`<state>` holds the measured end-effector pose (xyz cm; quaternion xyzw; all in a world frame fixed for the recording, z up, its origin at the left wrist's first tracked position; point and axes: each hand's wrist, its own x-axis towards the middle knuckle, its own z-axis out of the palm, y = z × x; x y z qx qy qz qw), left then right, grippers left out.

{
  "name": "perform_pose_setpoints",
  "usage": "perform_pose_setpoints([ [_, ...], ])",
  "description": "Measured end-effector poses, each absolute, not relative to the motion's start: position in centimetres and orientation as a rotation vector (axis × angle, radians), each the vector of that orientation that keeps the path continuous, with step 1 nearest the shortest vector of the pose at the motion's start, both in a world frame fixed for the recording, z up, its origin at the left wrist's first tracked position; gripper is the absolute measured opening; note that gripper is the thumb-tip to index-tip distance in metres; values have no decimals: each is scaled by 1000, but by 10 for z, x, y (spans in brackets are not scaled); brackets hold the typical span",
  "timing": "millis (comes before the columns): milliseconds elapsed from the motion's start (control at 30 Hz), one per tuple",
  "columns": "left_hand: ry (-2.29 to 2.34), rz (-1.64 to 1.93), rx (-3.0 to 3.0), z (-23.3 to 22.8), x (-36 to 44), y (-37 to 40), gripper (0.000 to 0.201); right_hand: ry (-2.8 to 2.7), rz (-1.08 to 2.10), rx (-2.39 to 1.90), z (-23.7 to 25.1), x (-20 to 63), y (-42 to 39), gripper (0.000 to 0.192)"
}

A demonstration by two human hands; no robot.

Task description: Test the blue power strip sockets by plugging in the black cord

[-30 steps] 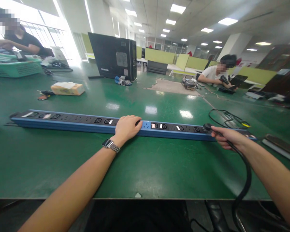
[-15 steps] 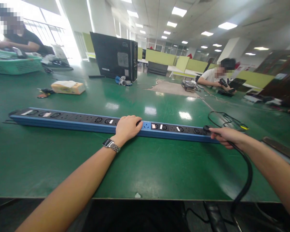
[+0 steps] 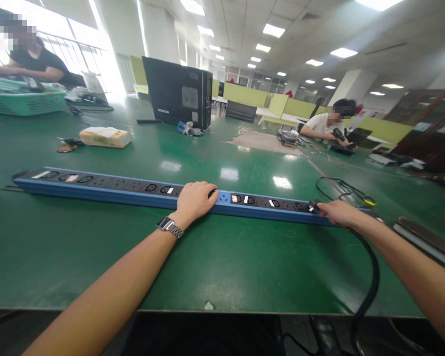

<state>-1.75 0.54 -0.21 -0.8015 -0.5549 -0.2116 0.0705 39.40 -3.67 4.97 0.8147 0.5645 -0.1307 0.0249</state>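
Across the green table (image 3: 222, 267) lies a long blue power strip (image 3: 107, 190), running left to right with its black socket face up. Behind it stands a black computer case (image 3: 178, 91), with a tissue box (image 3: 104, 137) to its left (a green basket (image 3: 24, 101) sits further back, beside a seated person). The left hand (image 3: 195, 200) rests palm down on the strip's middle, fingers curled over the far edge. The right hand (image 3: 337, 213) pinches a black plug (image 3: 314, 206) at the strip's right end; its black cable (image 3: 367, 291) loops down over the table's near edge.
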Motion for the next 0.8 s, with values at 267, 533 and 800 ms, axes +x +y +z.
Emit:
perform_pose_setpoints([
  [267,-1647,-667,-2409,-3,-18,6,36,1740,-9,2355,30,382,-48,55],
  [533,-1637,-676,-2399,-5,-19,6,36,1863,45,2403,47,390,-45,44],
  [800,-1643,-671,-2404,-5,-19,7,37,1791,-507,3062,112,415,-58,47],
])
